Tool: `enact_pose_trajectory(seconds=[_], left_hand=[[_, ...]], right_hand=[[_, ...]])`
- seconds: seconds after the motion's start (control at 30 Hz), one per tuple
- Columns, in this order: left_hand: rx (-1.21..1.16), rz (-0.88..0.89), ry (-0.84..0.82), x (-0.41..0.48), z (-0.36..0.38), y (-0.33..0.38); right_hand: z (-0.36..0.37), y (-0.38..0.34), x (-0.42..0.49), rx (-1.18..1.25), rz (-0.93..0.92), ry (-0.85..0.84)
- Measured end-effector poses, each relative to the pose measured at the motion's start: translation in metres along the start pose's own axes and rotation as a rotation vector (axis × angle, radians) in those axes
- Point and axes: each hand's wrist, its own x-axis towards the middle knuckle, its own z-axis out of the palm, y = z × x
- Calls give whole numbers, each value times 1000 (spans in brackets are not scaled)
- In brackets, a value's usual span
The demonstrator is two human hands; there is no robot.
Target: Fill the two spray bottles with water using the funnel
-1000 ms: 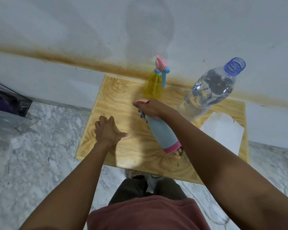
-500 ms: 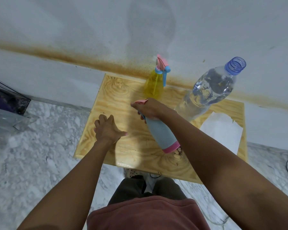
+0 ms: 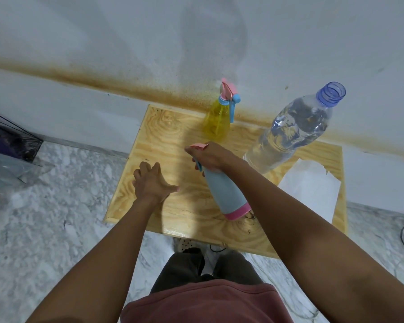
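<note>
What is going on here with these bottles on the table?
A person stands at a wooden table. The right hand grips the spray head of the blue bottle, whose base is on the table. The left hand is beside it and holds nothing. The yellow bottle, its sprayer on, and an uncapped water bottle stand behind. No funnel is in view.

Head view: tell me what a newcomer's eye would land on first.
The blue spray bottle in the middle of the wooden table stands out first, its pink head gripped by the right hand. Behind it to the right stands a large clear water bottle, and a yellow spray bottle sits at the table's far edge. The left hand is spread open over the table's left side.
</note>
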Motion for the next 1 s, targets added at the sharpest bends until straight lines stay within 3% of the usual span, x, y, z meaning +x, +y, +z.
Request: enact_pose_trajectory(seconds=[0.23,0.33,0.4,0.47,0.67,0.77,0.9,1.0], left_hand=[[-90,16,-67,-7,-13,2],[-332,213,-135,-21,-35,10],[-497,366,-289,-36,-49,17],[-533,465,-333,-48,-55,25],[-674,479,55,-55,-66,53],[-689,519,124,-49,-73,55],[-748,471,200,-30,-82,51],[-817,418,255,-2,-93,46]], right_hand=[[-4,-3,-23,277,-206,146],[-8,-3,-43,464,-315,270],[-8,-4,-54,516,-371,345],[-7,-7,-62,583,-380,371],[-7,-27,-71,737,-475,332],[-9,-37,-70,736,-515,336],[-11,-29,-59,708,-511,525],[-7,-2,-43,708,-346,707]])
